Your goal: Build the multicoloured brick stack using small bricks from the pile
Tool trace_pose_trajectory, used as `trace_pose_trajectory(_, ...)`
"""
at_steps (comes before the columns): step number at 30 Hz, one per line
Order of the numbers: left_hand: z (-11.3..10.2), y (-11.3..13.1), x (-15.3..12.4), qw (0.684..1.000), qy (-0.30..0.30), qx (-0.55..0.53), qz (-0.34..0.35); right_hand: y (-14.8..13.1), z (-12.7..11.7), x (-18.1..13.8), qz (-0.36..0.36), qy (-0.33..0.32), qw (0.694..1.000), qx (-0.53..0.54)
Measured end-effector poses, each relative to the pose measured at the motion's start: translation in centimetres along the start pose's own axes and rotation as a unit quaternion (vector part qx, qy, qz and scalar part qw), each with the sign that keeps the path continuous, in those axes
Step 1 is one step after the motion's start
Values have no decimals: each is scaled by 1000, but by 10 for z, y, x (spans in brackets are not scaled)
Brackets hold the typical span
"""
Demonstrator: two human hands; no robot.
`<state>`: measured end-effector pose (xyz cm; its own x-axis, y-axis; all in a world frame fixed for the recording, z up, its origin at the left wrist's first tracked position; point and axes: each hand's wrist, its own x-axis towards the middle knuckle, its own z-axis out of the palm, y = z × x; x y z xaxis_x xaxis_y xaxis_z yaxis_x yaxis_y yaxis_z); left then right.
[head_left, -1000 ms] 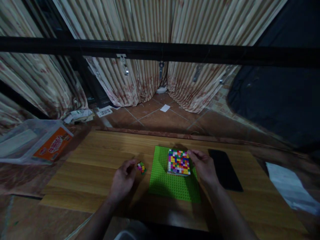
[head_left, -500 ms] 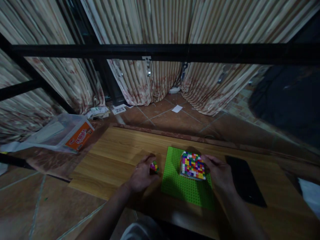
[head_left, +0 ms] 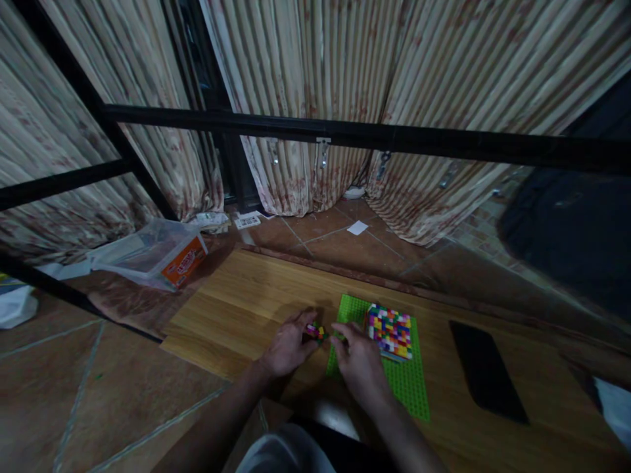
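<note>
My left hand (head_left: 286, 347) pinches a small multicoloured brick cluster (head_left: 316, 332) just left of the green baseplate (head_left: 409, 387). Beside it, my right hand (head_left: 359, 358) reaches across the plate's left part, and its fingertips touch the same cluster. A flat multicoloured block of bricks (head_left: 390, 330) sits on the plate's far half, to the right of both hands. All of this rests on a low wooden table (head_left: 236, 302).
A black phone (head_left: 486, 370) lies flat right of the plate. A clear plastic box with an orange label (head_left: 158, 255) stands on the floor at left. A black metal bar (head_left: 345, 135) crosses the view before striped curtains (head_left: 315, 79).
My right hand left the right edge of the multicoloured block and came across to the small cluster in my left hand. The camera swung left and up.
</note>
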<state>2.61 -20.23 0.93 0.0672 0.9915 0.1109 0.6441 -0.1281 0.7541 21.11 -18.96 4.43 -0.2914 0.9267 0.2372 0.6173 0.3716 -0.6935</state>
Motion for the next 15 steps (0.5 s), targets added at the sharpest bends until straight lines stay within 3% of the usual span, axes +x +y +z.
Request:
trace_pose_trajectory(2, 1, -1, -3, 1000, 4, -4, 6, -3, 23, 2, 3, -23, 998, -62)
trace_pose_trajectory(5, 3, -3, -6, 1000, 15, -6, 17, 3, 40, 7, 2, -43, 992, -115)
trace_pose_trajectory(10, 6, -5, -8, 999, 21, 5, 36, 10, 42, 15, 0, -57, 989, -134)
trace_pose_trajectory(15, 8, -7, -8, 999, 16, 19, 41, 14, 44, 18, 26, -36, 996, -78)
